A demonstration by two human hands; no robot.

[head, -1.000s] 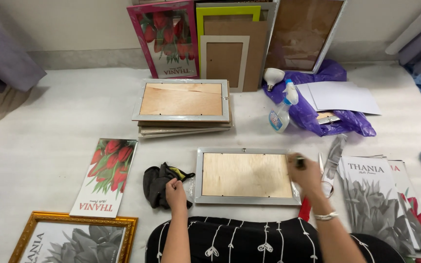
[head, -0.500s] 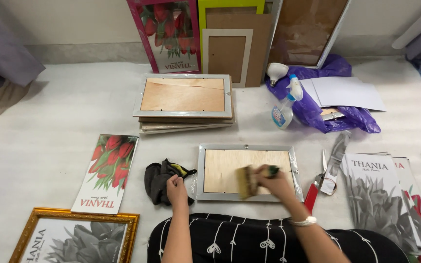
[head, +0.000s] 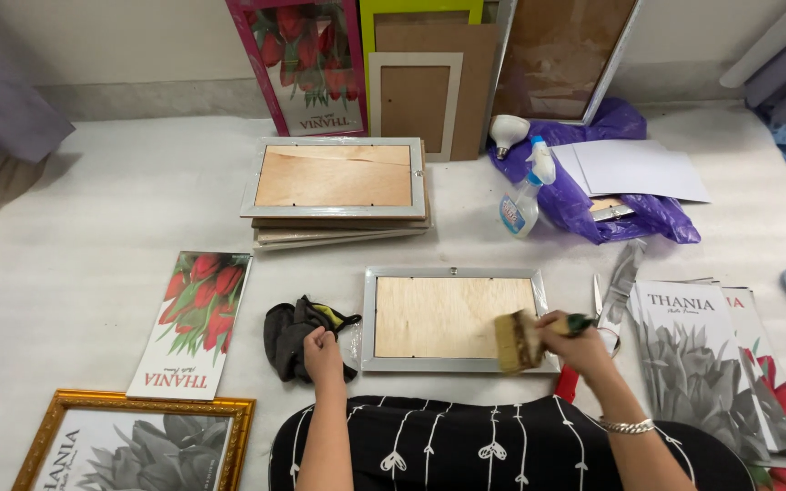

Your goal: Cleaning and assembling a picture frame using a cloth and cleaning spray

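A silver picture frame lies face down in front of me, its wooden backing up. My right hand grips a flat paintbrush with a green handle, bristles resting on the frame's lower right corner. My left hand rests closed on the white surface beside the frame's left edge, touching a dark crumpled cloth.
A stack of face-down frames sits further back, with a spray bottle and a purple plastic bag to its right. Tulip prints lie left, grey flower prints right, scissors between. A gold frame is at lower left.
My right hand came from the frame's right edge, picked up the brush, and now holds it at the frame's lower right corner. The left hand stays by the cloth.
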